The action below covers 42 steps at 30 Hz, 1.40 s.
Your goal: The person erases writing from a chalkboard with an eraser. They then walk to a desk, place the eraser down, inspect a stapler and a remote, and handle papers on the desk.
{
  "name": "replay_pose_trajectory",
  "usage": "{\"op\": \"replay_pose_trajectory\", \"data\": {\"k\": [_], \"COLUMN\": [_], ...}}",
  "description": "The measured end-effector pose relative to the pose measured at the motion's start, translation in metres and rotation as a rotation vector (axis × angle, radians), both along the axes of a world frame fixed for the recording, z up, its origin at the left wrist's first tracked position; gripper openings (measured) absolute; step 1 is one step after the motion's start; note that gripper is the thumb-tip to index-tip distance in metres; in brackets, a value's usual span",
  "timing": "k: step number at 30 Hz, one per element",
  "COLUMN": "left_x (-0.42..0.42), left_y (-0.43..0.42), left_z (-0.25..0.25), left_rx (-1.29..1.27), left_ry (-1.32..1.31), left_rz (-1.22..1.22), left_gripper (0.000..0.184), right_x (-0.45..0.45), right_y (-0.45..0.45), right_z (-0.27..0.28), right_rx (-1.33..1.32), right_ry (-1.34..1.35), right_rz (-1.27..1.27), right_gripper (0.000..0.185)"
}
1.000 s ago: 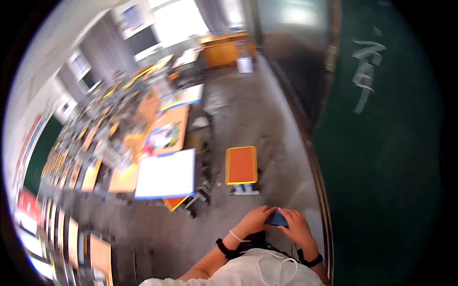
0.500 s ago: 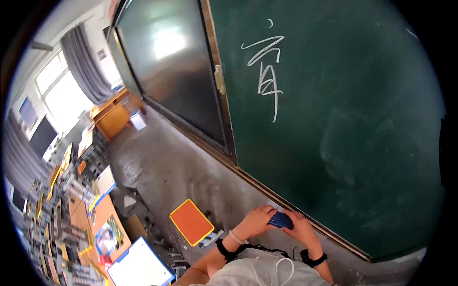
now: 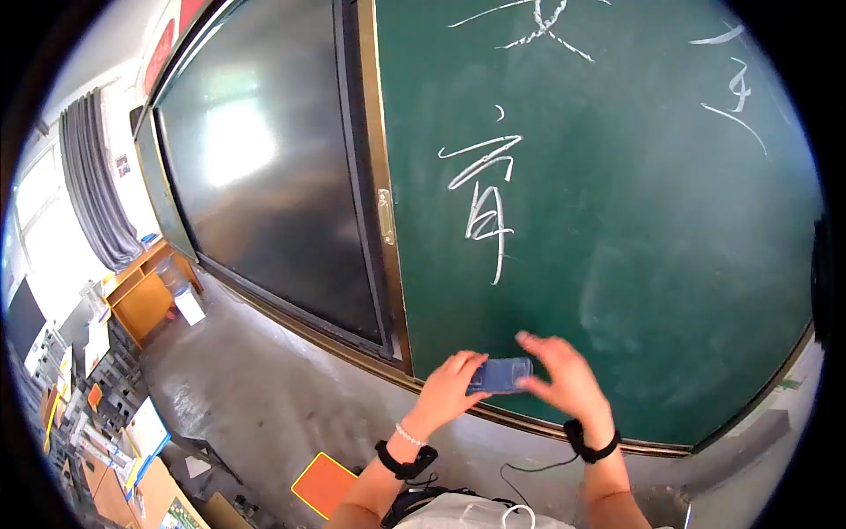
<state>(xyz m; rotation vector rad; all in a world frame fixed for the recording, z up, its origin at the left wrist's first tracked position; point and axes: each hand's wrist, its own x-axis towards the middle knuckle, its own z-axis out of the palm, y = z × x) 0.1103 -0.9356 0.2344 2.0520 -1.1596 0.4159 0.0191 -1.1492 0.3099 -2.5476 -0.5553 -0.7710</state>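
From my remote seat I see a smooth, dark-blue block (image 3: pixel 500 376), rectangular with rounded corners, its surface faintly sheened. The left hand (image 3: pixel 448 388) clamps its left end between thumb and fingers; the right hand (image 3: pixel 571 379) is spread, fingers apart, its thumb at the block's right end, though I cannot tell whether they touch. The block sits in front of the lower edge of the matte green chalkboard (image 3: pixel 617 220), long axis running nearly level from left to right, right end slightly higher. Powdery white chalk strokes (image 3: pixel 500 238) stand above, beside a glossy dark panel (image 3: pixel 273 238).
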Motion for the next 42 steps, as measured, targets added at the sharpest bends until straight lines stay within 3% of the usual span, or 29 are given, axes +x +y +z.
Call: {"op": "replay_pose_trajectory", "data": {"k": [2,5,10,13,15,17,20,25,29,35,39,42], "left_x": [0.002,0.006,0.005,0.003,0.013,0.018,0.027,0.049,0.086,0.129,0.144,0.150], "left_y": [0.003,0.007,0.015,0.024,0.025,0.029,0.025,0.018,-0.002,-0.034,-0.043,-0.042], "left_z": [0.011,0.013,-0.008,-0.020,-0.019,-0.018,-0.002,0.070,0.133,0.228,0.244,0.228], "left_rx": [-0.013,-0.023,-0.019,-0.008,-0.012,0.001,-0.023,-0.185,-0.379,-0.660,-0.566,-0.503], "left_ry": [-0.023,-0.038,0.003,0.033,0.036,0.046,-0.010,-0.235,-0.437,-0.711,-0.782,-0.775], "left_rz": [0.017,0.030,-0.001,-0.008,-0.014,-0.035,-0.069,-0.067,0.024,0.135,0.275,0.307], "left_gripper": [0.062,0.062,0.063,0.064,0.065,0.067,0.068,0.069,0.071,0.068,0.066,0.068], "right_x": [-0.009,-0.015,0.000,-0.008,-0.025,-0.027,-0.011,0.031,0.077,0.121,0.149,0.152], "right_y": [-0.004,-0.014,-0.037,-0.034,-0.009,0.003,0.016,0.021,0.024,0.021,0.012,0.008], "right_z": [0.026,0.051,0.050,0.037,0.042,0.038,0.029,0.044,0.093,0.194,0.211,0.203], "right_rx": [0.150,0.151,0.087,0.109,0.340,0.335,-0.005,-0.120,-0.322,-0.481,-0.473,-0.543], "right_ry": [-0.138,-0.454,-0.408,-0.249,-0.013,0.137,0.127,-0.029,-0.476,-0.905,-0.963,-0.965], "right_rz": [-0.212,-0.468,-0.668,-0.580,-0.367,-0.095,0.093,0.113,-0.115,-0.214,-0.300,-0.337], "right_gripper": [0.063,0.058,0.054,0.051,0.050,0.051,0.065,0.075,0.064,0.063,0.060,0.061]}}
